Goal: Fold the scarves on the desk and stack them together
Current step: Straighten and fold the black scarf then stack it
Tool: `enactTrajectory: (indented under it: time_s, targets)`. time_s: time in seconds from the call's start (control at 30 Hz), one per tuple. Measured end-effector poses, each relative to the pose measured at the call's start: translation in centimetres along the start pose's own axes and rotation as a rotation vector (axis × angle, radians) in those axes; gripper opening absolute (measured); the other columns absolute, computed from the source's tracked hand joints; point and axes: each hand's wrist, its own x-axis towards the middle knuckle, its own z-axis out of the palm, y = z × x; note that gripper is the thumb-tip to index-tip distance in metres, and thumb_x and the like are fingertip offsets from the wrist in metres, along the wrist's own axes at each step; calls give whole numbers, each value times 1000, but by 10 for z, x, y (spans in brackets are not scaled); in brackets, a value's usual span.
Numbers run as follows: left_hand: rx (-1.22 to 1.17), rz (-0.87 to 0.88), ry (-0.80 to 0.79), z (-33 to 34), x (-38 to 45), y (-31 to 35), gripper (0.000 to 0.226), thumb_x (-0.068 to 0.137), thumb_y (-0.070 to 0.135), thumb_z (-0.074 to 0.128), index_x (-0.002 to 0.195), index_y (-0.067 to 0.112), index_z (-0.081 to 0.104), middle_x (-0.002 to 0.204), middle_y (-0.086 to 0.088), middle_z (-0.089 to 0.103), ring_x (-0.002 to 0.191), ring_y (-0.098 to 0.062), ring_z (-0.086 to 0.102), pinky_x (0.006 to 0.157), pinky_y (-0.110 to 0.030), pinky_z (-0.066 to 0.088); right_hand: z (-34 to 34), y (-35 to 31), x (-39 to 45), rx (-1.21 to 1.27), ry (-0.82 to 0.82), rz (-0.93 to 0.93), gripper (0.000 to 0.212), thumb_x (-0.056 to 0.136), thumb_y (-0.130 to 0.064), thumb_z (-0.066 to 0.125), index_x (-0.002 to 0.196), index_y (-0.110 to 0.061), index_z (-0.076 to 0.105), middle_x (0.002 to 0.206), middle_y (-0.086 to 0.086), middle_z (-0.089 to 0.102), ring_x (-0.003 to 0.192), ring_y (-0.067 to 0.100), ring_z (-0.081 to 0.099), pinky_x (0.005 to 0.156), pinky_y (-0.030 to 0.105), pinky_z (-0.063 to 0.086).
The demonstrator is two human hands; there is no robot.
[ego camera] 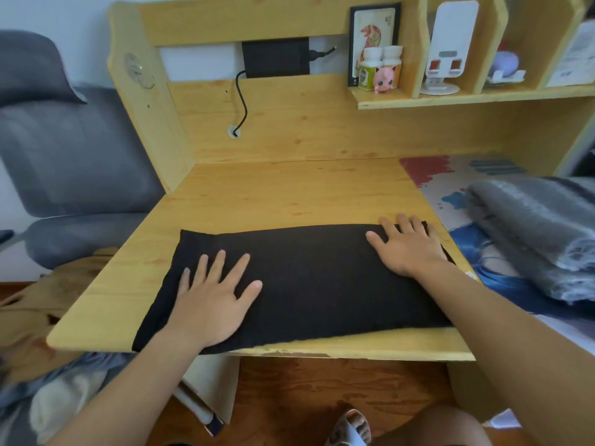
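A black scarf (315, 278) lies folded into a wide rectangle on the wooden desk (289, 194), reaching the front edge. My left hand (212, 300) rests flat on its left part with fingers spread. My right hand (409, 246) presses flat on its far right corner. A grey scarf (534, 233) with a fringed edge lies folded at the right, on a printed desk mat (450, 185).
A grey chair (74, 162) stands left of the desk. Tan cloth (38, 317) is heaped by the desk's left front corner. The shelf (476, 96) at the back holds bottles, a pink figure, a framed picture and a white stand. A black cable hangs on the back panel.
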Motion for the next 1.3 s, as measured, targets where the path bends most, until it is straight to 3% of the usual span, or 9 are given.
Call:
enactTrajectory:
  time_s: [0.13,0.23,0.5,0.73,0.9,1.03,1.13,1.23,1.3]
  targets:
    - [-13,-119,-14,-4,32,-29,71,95,77,6,159,48,-5,171,6,-7,158,-21,-8,127,-49,4,-16,-5,5,-28,44,93,77,97,-71,10,161,-29,12,169,10,-4,154,35,-13,123,57,-4]
    - [-7,-100,-28,-4,45,-28,70,96,75,8,160,48,-4,171,6,-8,158,-20,-9,127,-48,3,-27,-67,-19,63,204,-154,72,100,-66,16,161,-28,10,170,8,-4,154,34,-14,124,55,-4]
    - [-50,-135,-32,-10,37,-75,67,97,73,8,159,50,-3,171,9,-8,157,-17,-10,127,-45,6,17,-153,-65,37,-77,-423,79,96,-73,6,162,-30,-2,169,4,-12,154,31,-18,125,52,-6]
    - [-19,-584,23,-27,24,-86,78,95,76,22,160,35,13,160,-20,23,145,-45,26,109,-58,35,14,-151,-58,22,-62,-452,77,95,-75,6,161,-35,0,169,2,-10,155,30,-15,125,49,-5]
    - [-442,-621,-91,-66,32,-100,62,90,47,74,123,-1,53,121,-20,57,107,-40,57,93,-46,49,19,-152,-57,11,-33,-466,77,95,-74,4,161,-35,-1,169,1,-9,155,30,-13,125,49,-4]
    - [-855,-658,-272,-91,23,-114,52,82,33,83,120,1,65,103,-22,75,99,-41,70,89,-51,57,19,-151,-59,20,-22,-460,76,95,-74,5,161,-36,1,170,1,-8,155,29,-13,125,48,-4]
    - [-1079,-560,-292,-101,17,-110,82,50,42,94,120,8,68,106,-18,77,101,-38,69,80,-45,54,16,-152,-59,49,-28,-462,76,96,-73,9,161,-35,4,170,0,-6,155,29,-12,126,48,-4]
    - [-1219,-373,-304,-117,14,-86,115,14,40,102,119,7,70,111,-15,76,96,-32,70,74,-40,50,1,-150,-55,318,-127,-423,77,97,-73,24,162,-32,13,170,-3,5,156,24,-2,126,45,3]
    - [-1231,-249,-314,-135,16,-53,96,38,35,101,123,4,68,114,-17,75,90,-27,75,73,-37,54,-29,-141,-54,874,-346,-332,77,98,-68,38,161,-28,19,168,-4,17,155,20,14,126,43,14]
